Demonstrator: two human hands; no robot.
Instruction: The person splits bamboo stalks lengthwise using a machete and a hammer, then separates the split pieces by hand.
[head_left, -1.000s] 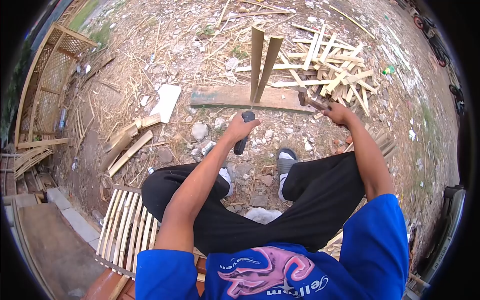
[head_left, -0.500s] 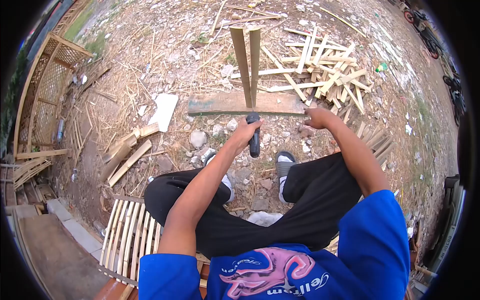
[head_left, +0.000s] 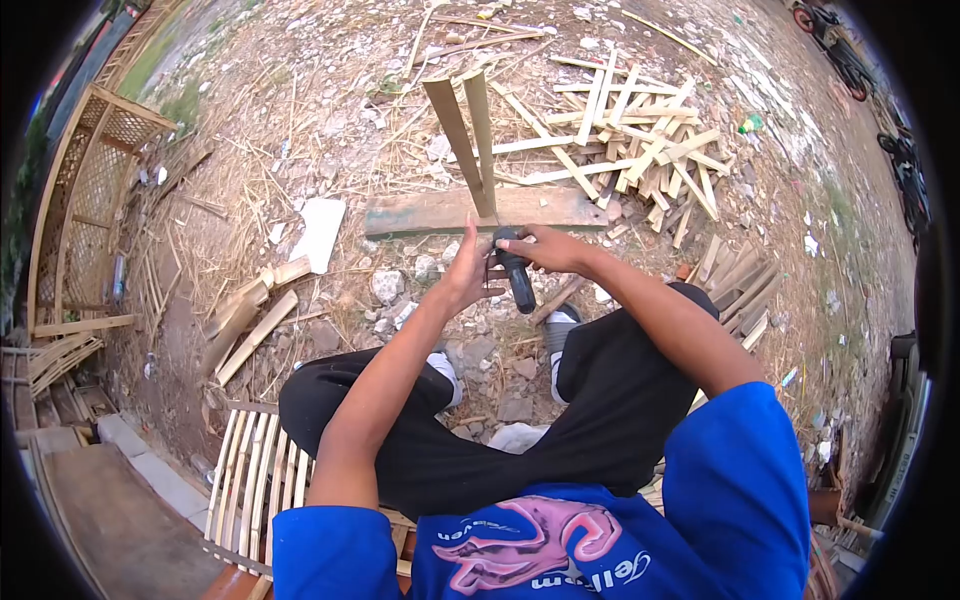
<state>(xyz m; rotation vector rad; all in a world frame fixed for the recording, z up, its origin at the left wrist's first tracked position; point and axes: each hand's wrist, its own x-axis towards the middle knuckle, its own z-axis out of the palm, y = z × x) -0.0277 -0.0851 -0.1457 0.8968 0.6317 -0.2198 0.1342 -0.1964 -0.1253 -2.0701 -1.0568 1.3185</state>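
A black hand tool, likely a drill (head_left: pixel 517 282), is in front of my knees, its grip towards me. My right hand (head_left: pixel 550 249) is closed on its top end. My left hand (head_left: pixel 466 275) is at the tool's left side, fingers spread and thumb up, perhaps just touching it. Beyond the tool a wooden plank (head_left: pixel 550 208) lies flat on the ground. Two long wooden slats (head_left: pixel 456 140) rise from its middle, leaning slightly left, their lower ends close together. A brown stick-like thing (head_left: pixel 560 298) lies by my right foot; what it is cannot be made out.
A heap of cut slats (head_left: pixel 640 140) lies beyond the plank at the right. More wood pieces (head_left: pixel 735 285) lie right of my knee. A white slab (head_left: pixel 320 232) and short wood blocks (head_left: pixel 235 322) are at the left. A slatted panel (head_left: pixel 255 480) is by my left hip.
My right hand has let go of the hammer and moved left onto the black tool. My left hand has opened from its grip on the tool. The upright slats appear further left in view.
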